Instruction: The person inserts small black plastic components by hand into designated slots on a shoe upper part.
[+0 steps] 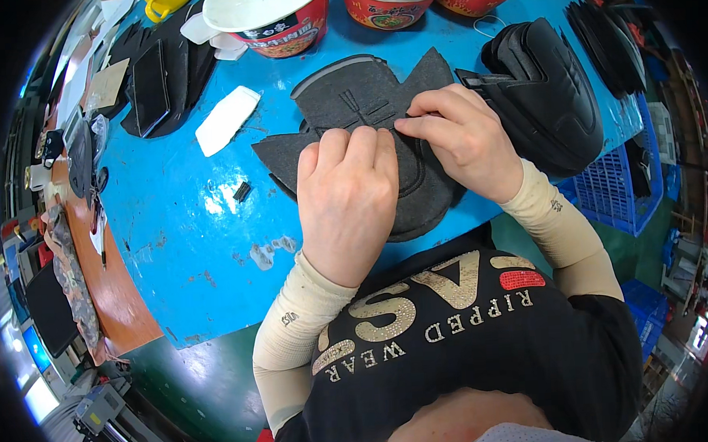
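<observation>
Widest passage on the left: a hand could sweep over the blue table (pixel 187 287) between its near edge and a white piece (pixel 227 120), only a small black scrap (pixel 242 192) lying in that stretch. Far side barred by three red tubs (pixel 384 13) in a row; right side hemmed by a tall pile of black parts (pixel 554 94), just beside the right hand (pixel 465 137). Narrow gap between the right fingertips and the left hand (pixel 346 194), above the black felt piece (pixel 429 214).

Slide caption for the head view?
Left hand and right hand on a shaped black panel atop a blue table.
</observation>
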